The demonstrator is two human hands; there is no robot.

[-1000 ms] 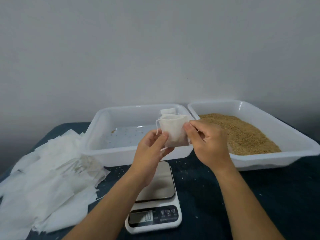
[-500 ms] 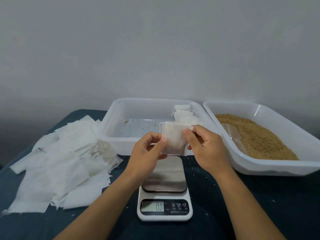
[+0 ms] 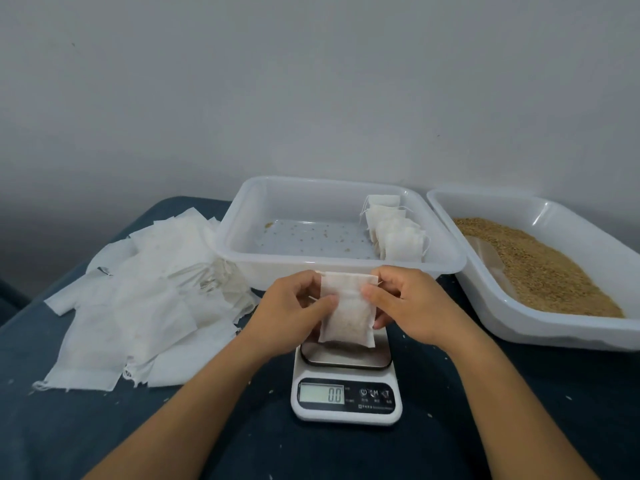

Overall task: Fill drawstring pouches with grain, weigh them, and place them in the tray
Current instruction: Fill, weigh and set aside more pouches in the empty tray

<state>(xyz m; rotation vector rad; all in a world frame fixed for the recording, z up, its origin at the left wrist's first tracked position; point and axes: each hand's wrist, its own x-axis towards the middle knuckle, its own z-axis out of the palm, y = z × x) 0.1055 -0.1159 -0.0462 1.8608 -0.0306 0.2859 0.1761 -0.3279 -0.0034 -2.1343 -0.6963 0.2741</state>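
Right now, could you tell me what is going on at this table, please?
A person holds a filled pouch with both hands, left hand and right hand, just above the scale, which reads zero. Several finished pouches stand in the tray. Grain fills the bin on the right, and empty pouches lie piled on the left.

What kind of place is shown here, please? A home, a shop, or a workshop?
Probably a small packing station at a plain table, maybe at home. A digital scale, a tray of loose grain and a pile of empty pouches show hand packing; nothing settles the building.
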